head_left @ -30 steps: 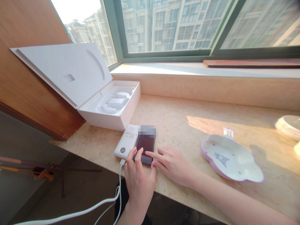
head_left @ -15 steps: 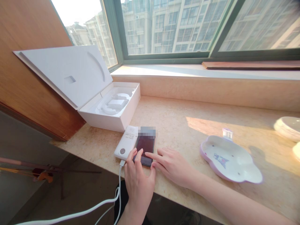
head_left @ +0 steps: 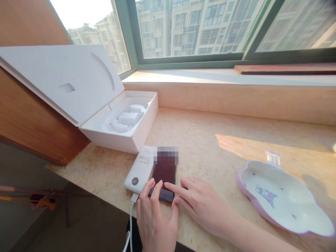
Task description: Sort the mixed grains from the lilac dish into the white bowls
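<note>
A dark-screened smartphone [head_left: 164, 175] lies flat on the stone counter, its top end blurred out. Against its left side rests a white power bank [head_left: 141, 168], with a white cable [head_left: 132, 210] plugged into its near end. My left hand [head_left: 156, 217] is over the phone's near left corner, fingers apart, two fingertips at the lower screen. From the right, my right hand [head_left: 201, 203] reaches in with the index finger stretched onto the screen. Its thumb is near the phone's lower right corner, close to my left thumb. Neither hand grips the phone.
Behind the power bank stands an open white box [head_left: 110, 140] with a moulded insert, its lid leaning left. A cloud-shaped white and purple dish [head_left: 286, 199] sits at the right. The counter's front edge [head_left: 105, 199] runs below the hands; a window [head_left: 194, 31] is behind.
The view has shifted closer, so the phone, power bank and hands appear lower and larger, and the dish further right. Both hands keep nearly the same pose at the phone.
</note>
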`<state>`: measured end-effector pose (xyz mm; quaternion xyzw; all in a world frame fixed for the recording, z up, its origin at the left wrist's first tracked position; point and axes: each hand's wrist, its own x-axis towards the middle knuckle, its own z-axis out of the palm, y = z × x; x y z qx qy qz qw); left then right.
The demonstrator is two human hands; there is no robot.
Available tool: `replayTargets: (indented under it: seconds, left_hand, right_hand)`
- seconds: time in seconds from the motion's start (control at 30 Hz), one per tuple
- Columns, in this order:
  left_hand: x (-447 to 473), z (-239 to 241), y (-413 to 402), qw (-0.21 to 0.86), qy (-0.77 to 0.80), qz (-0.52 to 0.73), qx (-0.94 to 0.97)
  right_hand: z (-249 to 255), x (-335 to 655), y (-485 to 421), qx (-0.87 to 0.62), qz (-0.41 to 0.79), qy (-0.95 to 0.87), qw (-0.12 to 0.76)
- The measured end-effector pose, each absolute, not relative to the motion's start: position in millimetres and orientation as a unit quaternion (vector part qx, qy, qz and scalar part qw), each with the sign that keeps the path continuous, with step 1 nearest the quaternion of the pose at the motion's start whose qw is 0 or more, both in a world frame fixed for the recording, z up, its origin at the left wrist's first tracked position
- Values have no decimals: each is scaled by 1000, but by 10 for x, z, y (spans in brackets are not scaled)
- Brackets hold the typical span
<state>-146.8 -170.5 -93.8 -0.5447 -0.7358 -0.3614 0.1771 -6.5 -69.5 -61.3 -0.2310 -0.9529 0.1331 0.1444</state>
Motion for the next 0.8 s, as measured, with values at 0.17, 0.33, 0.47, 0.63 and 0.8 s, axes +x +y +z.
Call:
replayTargets:
  seconds: [0.17, 0.33, 0.47, 0.63, 0.8]
  left_hand:
    - [-1439, -972, -1681, 190, -745, -375, -519]
    - [-1412, -965, -1691, 184, -755, -378, -503]
    - [-1430, -940, -1718, 167, -755, -364, -520]
    - [-1442, -915, -1723, 151, -755, -359, -527]
    - [-1455, -886, -1726, 142, -750, -355, -539]
  right_hand:
    - [-620, -62, -690, -225, 148, -949, 161]
    - [-614, -64, -689, -225, 154, -948, 164]
    - [-611, -65, -691, -230, 147, -949, 161]
    - [-608, -65, -685, -230, 146, -951, 147]
    - [-637, -50, -680, -225, 138, -954, 145]
